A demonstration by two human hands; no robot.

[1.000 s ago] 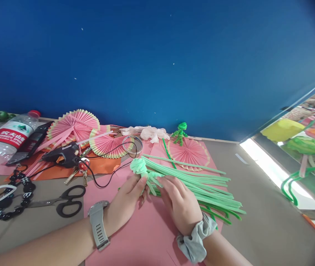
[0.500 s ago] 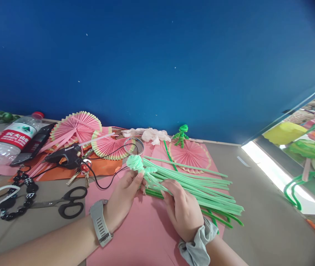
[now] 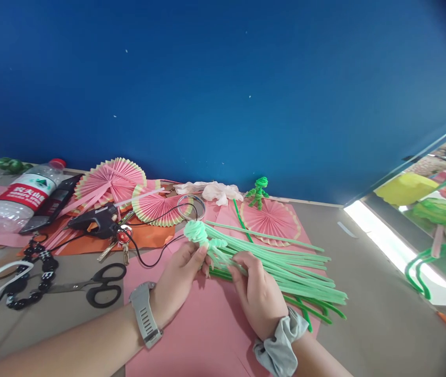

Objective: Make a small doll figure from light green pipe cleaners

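Observation:
A pale green pipe-cleaner figure with a coiled round head is pinched between the thumb and fingers of my left hand. My right hand is closed on the loose pipe-cleaner ends of the same figure, just right of its body. Beneath and beyond my hands lies a bundle of pale green pipe cleaners, with darker green ones under it. Farther back, a finished-looking darker green pipe-cleaner figure stands on a pink pleated paper fan.
Pink paper covers the table under my hands. To the left are black scissors, a black glue gun, keys, a beaded bracelet and a plastic bottle. A blue partition rises behind.
The view has shifted slightly, so the whole scene sits a little farther right. Both hands keep their hold on the pale green figure, with barely any finger movement.

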